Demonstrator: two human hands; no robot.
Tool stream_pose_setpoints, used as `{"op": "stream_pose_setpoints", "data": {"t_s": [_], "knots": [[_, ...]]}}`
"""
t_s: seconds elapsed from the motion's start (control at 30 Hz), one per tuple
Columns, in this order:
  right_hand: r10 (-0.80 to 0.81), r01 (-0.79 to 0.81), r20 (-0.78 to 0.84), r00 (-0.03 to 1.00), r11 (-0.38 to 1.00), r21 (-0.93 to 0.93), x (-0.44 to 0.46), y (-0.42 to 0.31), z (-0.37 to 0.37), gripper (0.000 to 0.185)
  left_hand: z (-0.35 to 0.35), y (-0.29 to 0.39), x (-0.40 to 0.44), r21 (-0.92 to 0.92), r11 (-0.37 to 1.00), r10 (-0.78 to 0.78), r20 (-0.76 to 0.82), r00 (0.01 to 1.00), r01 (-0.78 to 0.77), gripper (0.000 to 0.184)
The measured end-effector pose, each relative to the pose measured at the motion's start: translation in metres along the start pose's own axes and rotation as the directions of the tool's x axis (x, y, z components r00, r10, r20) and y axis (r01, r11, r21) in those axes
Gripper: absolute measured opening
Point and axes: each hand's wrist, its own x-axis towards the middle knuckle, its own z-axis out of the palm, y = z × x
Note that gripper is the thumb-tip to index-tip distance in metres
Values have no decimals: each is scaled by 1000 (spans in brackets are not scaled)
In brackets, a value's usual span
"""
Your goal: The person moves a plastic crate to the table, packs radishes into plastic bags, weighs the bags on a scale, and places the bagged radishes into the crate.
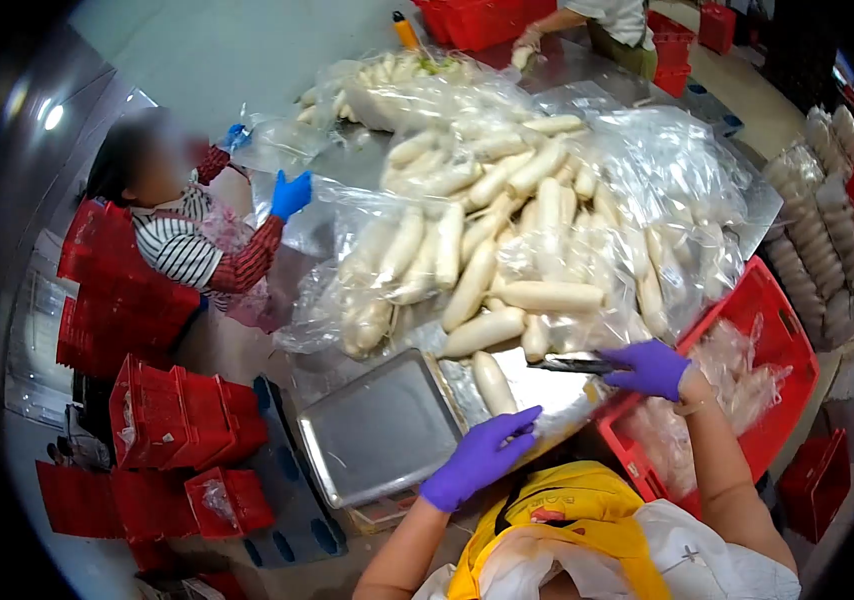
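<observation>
My left hand [483, 456], in a purple glove, is at the near edge of the work surface with fingers stretched out and apart. A peeled-looking white radish [492, 382] lies just beyond its fingertips; whether they touch is hard to tell. In my right hand [647, 368], also purple-gloved, is a knife [575, 363] with a dark blade pointing left. A large heap of white radishes [547, 225] spreads beyond both hands, partly in clear plastic bags. Two more radishes, one of them a radish lying sideways [485, 332], sit nearest the knife.
A metal tray scale [382, 430] stands left of my left hand. To the right is a red crate [777, 300] with clear bags [737, 380]. Across the table, a co-worker in blue gloves [291, 195] handles plastic. Another person's hand [527, 45] is at the far end. Red crates [162, 410] stack at left.
</observation>
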Motion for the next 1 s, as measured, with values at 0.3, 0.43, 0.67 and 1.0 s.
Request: {"op": "stream_pose_setpoints", "data": {"t_s": [0.3,0.43,0.67,1.0], "knots": [[-382,411,-393,836,912,-12,329,-220,46,99,-220,-55,-24,490,871,372,-630,682,-22,86],[-319,213,-536,782,944,-251,439,-292,61,111,-286,-86,40,660,751,474,-562,678,21,98],[-425,511,-344,837,832,215,542,-259,21,19,-293,-163,54,676,737,151,-132,980,-23,64],[-34,454,-463,885,279,846,315,-262,-110,25,-323,-12,27,873,444,596,-120,794,-201,33]]}}
